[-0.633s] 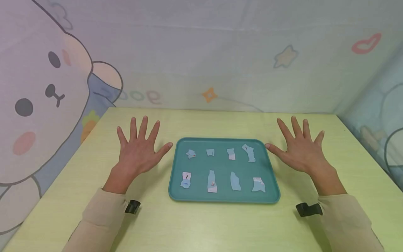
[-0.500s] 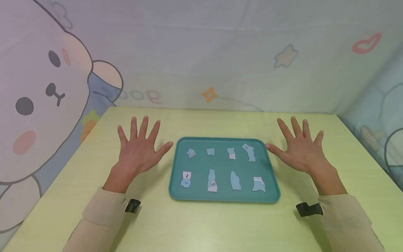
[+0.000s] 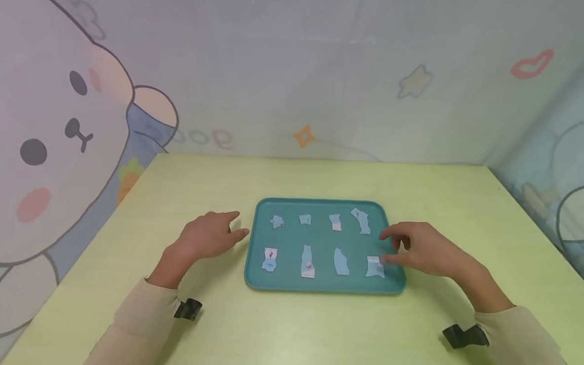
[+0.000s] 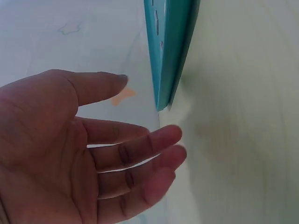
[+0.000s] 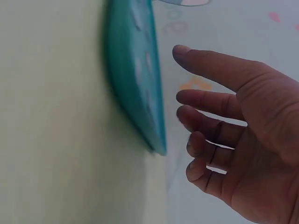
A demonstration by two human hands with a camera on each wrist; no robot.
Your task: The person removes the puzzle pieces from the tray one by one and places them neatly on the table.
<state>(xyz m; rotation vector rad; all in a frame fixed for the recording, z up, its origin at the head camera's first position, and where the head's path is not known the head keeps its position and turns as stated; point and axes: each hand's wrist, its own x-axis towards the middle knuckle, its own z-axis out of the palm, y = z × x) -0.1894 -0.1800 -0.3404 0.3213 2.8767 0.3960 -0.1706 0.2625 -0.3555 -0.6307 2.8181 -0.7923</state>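
Observation:
A teal tray [image 3: 319, 237] lies on the table with several torn scraps of light blue and pink printed paper in two rows. My left hand [image 3: 206, 237] hovers just left of the tray, fingers relaxed and holding nothing; the left wrist view shows its palm bare. Over the tray's right edge is my right hand [image 3: 422, 248], thumb and fingers apart and loosely bent. In the head view its thumb tip overlaps the front right scrap [image 3: 375, 268]. The long back right scrap [image 3: 362, 221] lies just beyond its fingertips. Nothing sits in the right palm in the right wrist view.
The pale yellow-green table [image 3: 310, 329] extends around the tray to a straight back edge. Behind it hangs a printed cloth [image 3: 319, 76] with a cartoon bear on the left. Each wrist carries a small black camera mount.
Both hands have gone from flat with spread fingers to relaxed and bent. The right hand moved left over the tray's edge; the left hand's fingers turned toward the tray. The scraps stayed put.

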